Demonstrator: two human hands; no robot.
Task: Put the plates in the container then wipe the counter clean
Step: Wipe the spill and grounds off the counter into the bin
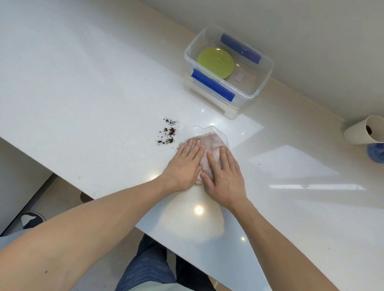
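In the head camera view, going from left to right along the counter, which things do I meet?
Brown crumbs → left hand → right hand → paper cup lying on its side. The cloth under the hands and the container overlap these, so I leave them out.

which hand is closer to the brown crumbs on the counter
Left. The left hand lies flat on the pink cloth just right of the crumbs; the right hand presses the cloth's far side, farther away.
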